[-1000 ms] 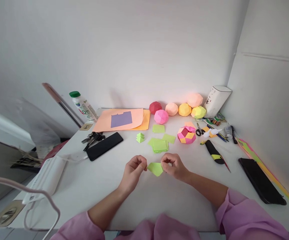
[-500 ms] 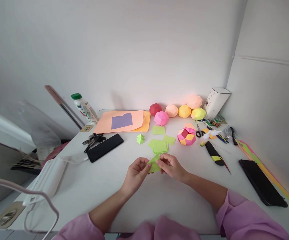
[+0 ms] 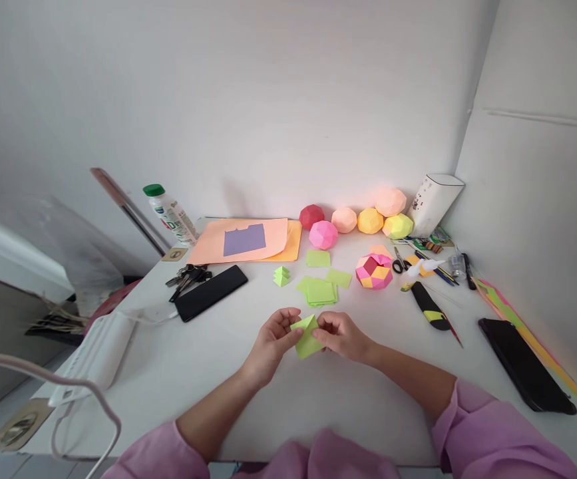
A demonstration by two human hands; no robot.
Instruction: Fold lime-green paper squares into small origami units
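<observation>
Between my two hands is a green paper square (image 3: 309, 340), partly folded, held above the white table. My left hand (image 3: 274, 340) pinches its left side with the thumb on top. On the other side, my right hand (image 3: 342, 336) grips the right edge between thumb and fingers. Just beyond my hands lies a loose stack of green paper squares (image 3: 321, 292). A small stack of folded green paper pieces (image 3: 281, 276) sits to the left of it. To the right rests a pink, red and yellow paper ball (image 3: 375, 271) with an opening in its top.
Several finished paper balls (image 3: 344, 220) line the wall. At the left are a black phone (image 3: 211, 293), keys (image 3: 188, 275), a power strip (image 3: 93, 356) and a bottle (image 3: 171, 214). Scissors (image 3: 398, 263), a utility knife (image 3: 430, 307) and a black case (image 3: 525, 364) lie at the right.
The green paper in my hands has turned and shows more of its face, its lower corner now pointing toward me. Both hands keep their hold on it.
</observation>
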